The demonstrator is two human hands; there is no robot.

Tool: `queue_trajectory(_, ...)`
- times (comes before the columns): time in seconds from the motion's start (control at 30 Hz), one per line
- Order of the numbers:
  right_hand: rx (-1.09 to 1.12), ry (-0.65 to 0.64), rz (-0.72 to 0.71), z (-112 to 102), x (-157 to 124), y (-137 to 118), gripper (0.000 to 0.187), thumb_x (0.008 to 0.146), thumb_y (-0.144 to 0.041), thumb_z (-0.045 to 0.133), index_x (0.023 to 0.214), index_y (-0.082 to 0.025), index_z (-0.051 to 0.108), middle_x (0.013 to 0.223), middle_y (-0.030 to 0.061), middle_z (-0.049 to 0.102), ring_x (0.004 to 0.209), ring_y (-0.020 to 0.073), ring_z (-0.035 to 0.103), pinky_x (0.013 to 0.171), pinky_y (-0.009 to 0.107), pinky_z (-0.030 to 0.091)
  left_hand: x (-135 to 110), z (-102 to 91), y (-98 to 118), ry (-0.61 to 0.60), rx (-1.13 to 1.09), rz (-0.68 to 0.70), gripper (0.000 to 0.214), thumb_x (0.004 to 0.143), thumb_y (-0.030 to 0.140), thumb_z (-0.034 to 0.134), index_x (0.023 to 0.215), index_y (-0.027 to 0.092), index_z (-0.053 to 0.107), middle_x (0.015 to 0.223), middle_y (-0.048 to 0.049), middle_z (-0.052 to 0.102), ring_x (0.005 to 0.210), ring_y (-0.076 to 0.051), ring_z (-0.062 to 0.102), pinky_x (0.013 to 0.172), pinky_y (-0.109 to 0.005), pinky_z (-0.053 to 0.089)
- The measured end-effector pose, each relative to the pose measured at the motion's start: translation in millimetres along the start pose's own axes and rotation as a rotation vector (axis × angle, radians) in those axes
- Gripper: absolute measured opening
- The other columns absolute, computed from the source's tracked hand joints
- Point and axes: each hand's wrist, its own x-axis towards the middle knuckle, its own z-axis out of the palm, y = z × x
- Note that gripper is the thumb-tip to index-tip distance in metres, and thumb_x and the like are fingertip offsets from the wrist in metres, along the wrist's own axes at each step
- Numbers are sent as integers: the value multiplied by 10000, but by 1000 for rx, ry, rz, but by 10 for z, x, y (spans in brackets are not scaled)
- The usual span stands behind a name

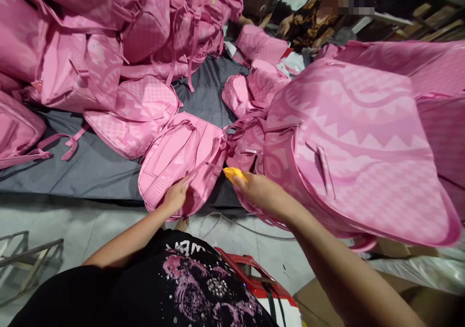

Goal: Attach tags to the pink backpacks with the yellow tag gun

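Observation:
A pink backpack (214,145) lies in front of me at the table's near edge, its straps and perforated back panel facing up. My left hand (176,196) is at its lower part, fingers closed on pink material; exactly which part is hard to see. Just right of this backpack, my right hand (250,186) is closed around a small bright yellow object (232,173). Most of that object is hidden by the fingers, and its kind cannot be made out. A large pink patterned backpack (363,123) stands close beside my right forearm.
Many pink bags (98,41) are heaped at the left and back of the dark-covered table (72,177). Across it, a person's hand (286,25) is near smaller pink bags (261,43). A red item (250,269) and metal frame (32,264) are below.

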Motion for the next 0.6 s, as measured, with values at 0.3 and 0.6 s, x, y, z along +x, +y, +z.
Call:
queue_trajectory(0.3, 3, -77, 127, 473, -293, 135, 439, 1042, -495, 345, 1294, -168, 495, 1013, 146, 627, 1015, 354, 598, 823, 428, 457, -171, -312, 81, 216, 541, 420, 648, 848, 514, 577, 1392, 169, 507, 1363, -187, 392, 1261, -360, 366, 1073, -483, 314)
queue_trajectory(0.6, 149, -251, 270, 1902, -1006, -339, 308, 1055, -423, 318, 1151, -175, 472, 879, 102, 634, 895, 335, 632, 690, 365, 423, 203, -1319, -205, 114, -1060, -536, 354, 968, 307, 457, 1156, 8, 433, 1007, -175, 554, 908, -188, 605, 804, -278, 526)
